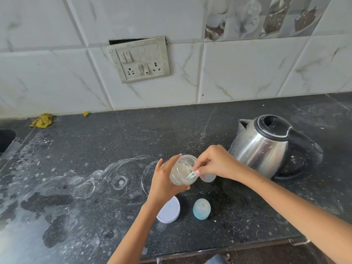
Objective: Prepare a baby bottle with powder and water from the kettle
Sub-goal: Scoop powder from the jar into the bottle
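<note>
My left hand (164, 182) grips a clear jar of whitish powder (183, 171), tilted toward my right hand. My right hand (215, 161) pinches a small green scoop (191, 175) whose tip reaches into the jar's mouth. Just behind and under my right hand stands the open baby bottle (208, 177), mostly hidden. A blue-rimmed bottle cap with teat (202, 209) sits on the counter in front. The jar's white lid (170, 211) lies beside it. A steel kettle (266, 145) with a black lid and handle stands to the right.
The dark stone counter (95, 149) carries dried white rings and powder dust. A yellow cloth (42, 121) lies by the tiled wall at the left, near a sink edge (5, 140). A switch plate with sockets (139, 59) hangs on the wall.
</note>
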Tool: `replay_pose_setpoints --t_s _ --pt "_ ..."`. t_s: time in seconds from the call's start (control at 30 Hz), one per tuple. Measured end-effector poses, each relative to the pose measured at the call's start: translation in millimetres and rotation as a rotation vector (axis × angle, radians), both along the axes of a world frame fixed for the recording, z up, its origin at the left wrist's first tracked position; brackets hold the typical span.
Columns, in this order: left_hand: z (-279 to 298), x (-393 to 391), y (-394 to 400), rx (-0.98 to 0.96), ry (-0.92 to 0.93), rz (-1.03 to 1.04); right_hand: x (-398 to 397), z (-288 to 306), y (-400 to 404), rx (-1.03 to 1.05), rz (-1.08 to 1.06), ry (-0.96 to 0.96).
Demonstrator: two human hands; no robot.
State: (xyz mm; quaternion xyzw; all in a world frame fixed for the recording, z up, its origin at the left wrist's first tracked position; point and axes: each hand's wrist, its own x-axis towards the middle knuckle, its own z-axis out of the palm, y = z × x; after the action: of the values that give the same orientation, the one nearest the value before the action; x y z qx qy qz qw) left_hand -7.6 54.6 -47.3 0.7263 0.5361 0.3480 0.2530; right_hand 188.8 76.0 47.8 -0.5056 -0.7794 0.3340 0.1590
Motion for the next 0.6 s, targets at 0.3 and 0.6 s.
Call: replay_pose_setpoints --t_s 0.3,0.6 --pt "-1 -3 -1 -0.017 -0.063 0.059 19 -21 -14 -0.023 -0.349 0.380" --pt "3 -1 -2 -0.032 -0.055 0.061 13 -32 -19 0.100 -0.391 0.380"
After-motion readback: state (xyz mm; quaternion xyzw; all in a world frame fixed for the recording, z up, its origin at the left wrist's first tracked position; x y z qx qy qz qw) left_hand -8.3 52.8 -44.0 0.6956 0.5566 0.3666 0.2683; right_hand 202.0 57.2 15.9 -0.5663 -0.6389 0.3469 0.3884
